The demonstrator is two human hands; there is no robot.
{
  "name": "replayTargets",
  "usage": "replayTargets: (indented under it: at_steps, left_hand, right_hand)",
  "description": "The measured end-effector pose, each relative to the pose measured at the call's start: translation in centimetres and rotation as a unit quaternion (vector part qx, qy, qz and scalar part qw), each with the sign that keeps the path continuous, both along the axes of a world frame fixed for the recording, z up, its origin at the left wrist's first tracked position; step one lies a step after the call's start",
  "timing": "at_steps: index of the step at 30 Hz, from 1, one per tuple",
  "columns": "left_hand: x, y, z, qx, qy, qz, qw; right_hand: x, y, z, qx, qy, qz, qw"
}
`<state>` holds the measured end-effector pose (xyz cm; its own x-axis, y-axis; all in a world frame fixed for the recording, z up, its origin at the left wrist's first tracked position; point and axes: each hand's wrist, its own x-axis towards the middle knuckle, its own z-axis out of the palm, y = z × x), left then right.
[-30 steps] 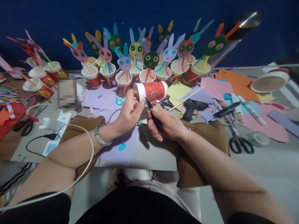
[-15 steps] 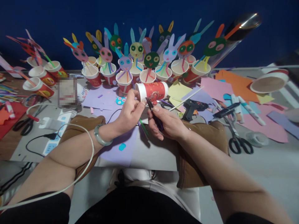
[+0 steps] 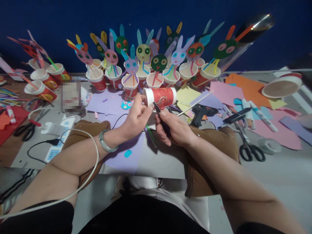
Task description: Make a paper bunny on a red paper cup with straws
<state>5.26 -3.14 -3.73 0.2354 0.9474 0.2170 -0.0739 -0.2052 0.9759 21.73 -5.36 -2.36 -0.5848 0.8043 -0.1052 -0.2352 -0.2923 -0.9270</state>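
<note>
Grey bench (image 3: pixel 168 162), cluttered; dark blue wall (image 3: pixel 56 19) behind. Nearest on my feed: purple sheet (image 3: pixel 122 164) with a blue scrap (image 3: pixel 128 153) on it, brown cloth (image 3: pixel 209 152) under the right forearm. Further in, left hand (image 3: pixel 138 117): thumb and finger pinched together, whatever's between them too small for me to tell. Right hand (image 3: pixel 176 128) wrapped around a slim dark tool (image 3: pixel 166 128), tip right at the left fingertips, above the bench; can't confirm what kind. Green straw (image 3: pixel 150 135) lies below, between the hands. I'd tag this as close detail work on a small part, mid-step. Next move, my guess, calls for a steady left pinch and small tool movements, tip kept off the fingers. Just beyond: red cup (image 3: pixel 164 97) on its side; contact with the left hand unclear. Glue gun (image 3: pixel 202 113) to its right. Farthest, before the wall: upright cups (image 3: pixel 130 88) bearing paper rabbit heads (image 3: pixel 159 63) on straws.
</note>
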Motion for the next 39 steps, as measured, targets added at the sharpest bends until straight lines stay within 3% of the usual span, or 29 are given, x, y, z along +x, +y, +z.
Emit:
replayTargets:
  at_steps: [10,33,36,39]
  left_hand:
    - [0.0,0.0,-0.5,-0.011,-0.001,0.004,1.0]
    - [-0.5,1.1,0.5,0.038,0.047,0.014,0.998]
    - [-0.8,1.6,0.7,0.056,0.057,0.013,0.997]
    - [-1.4,2.1,0.9,0.065,0.064,0.016,0.996]
  right_hand:
    - [-0.1,-0.1,0.0,-0.007,-0.007,-0.012,1.0]
    - [0.2,0.2,0.2,-0.015,-0.02,-0.025,0.999]
    - [0.3,0.2,-0.1,0.033,-0.065,-0.03,0.997]
    - [0.5,0.2,-0.4,0.186,-0.172,-0.108,0.961]
